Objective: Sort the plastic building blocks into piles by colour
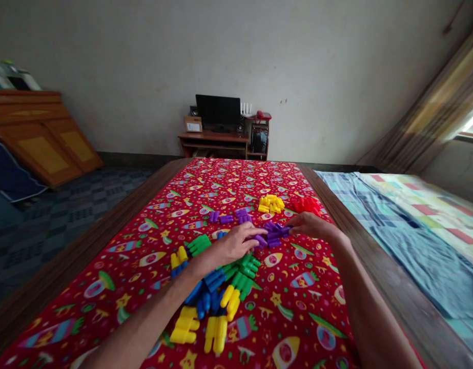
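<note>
Both hands meet on a purple block cluster [272, 234], which lies on the red rocket-print tablecloth [205, 189] right of the worktop's [109, 225] middle. The left hand [236, 243] closes its fingers on the cluster's left end, while the right hand [311, 225] pinches its right end. Just beyond the cluster sit a yellow block pile [270, 204] and a red block pile [307, 205], side by side. A few loose purple blocks [225, 218] lie to the left of them. Under the left forearm spreads a mixed heap of blue, green and yellow blocks [221, 292], with a single green block [199, 244] at its far edge. A bed [413, 230] with a checked sheet stands just beside the worktop on the right, and a computer desk [221, 138] stands against the far wall.
</note>
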{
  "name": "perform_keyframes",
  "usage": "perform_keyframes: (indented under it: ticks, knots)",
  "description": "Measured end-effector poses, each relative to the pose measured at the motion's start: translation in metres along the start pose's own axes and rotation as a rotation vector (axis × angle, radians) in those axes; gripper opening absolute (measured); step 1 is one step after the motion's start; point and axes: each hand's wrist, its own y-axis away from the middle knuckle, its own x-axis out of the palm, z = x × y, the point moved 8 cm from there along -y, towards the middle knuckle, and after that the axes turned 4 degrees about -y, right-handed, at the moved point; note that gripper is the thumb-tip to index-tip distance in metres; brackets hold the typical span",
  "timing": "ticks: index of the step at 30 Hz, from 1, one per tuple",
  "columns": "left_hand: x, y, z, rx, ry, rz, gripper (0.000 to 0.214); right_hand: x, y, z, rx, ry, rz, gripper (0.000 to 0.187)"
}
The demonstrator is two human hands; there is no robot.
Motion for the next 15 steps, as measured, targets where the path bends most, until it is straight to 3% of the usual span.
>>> perform_keyframes:
  ticks: [4,10,15]
  knots:
    - [0.020,-0.008,-0.003,0.103,-0.198,0.022,0.040,0.009,-0.003,-0.005,0.040,0.021,0.036,0.031]
    - [0.020,-0.016,0.024,-0.039,-0.382,-0.090,0.055,0.016,-0.010,-0.019,0.161,-0.022,-0.003,0.029]
    - [0.030,-0.032,0.018,0.031,-0.335,-0.018,0.038,0.012,-0.011,-0.013,0.128,0.002,-0.084,0.040]
